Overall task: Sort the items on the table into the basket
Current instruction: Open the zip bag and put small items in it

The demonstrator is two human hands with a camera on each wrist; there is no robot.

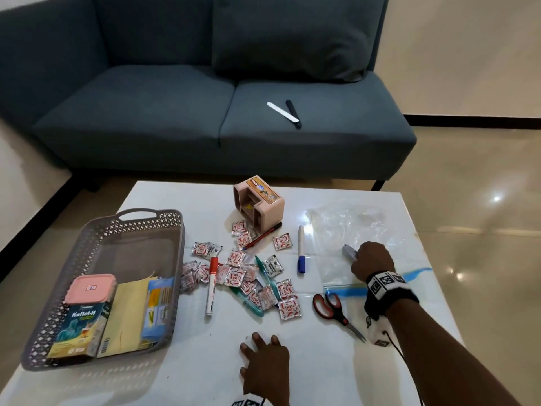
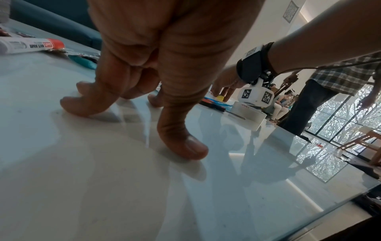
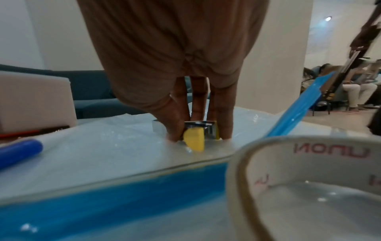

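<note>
A grey lattice basket (image 1: 164, 259) stands at the table's left and holds a pink-lidded tub, a medicine box, a yellow envelope and a blue pack. My right hand (image 1: 355, 256) reaches down onto a clear zip bag (image 1: 351, 227) and pinches a small metal-and-yellow object (image 1: 348, 249) between thumb and fingers. The right wrist view shows that pinch (image 3: 198, 135) closely, with the metal-and-yellow object (image 3: 194, 141) touching the bag. My left hand (image 1: 257, 350) rests its fingertips (image 2: 185, 151) on bare table near the front edge and holds nothing.
Loose on the table lie several red chilli sachets (image 1: 288, 309), a red marker (image 1: 211, 285), green pens (image 1: 265, 272), a blue marker (image 1: 301, 250), a red pen (image 1: 262, 236), red-handled scissors (image 1: 333, 309) and a pink holder (image 1: 259, 205). A tape roll (image 3: 299, 171) sits under my right wrist. A blue sofa stands behind.
</note>
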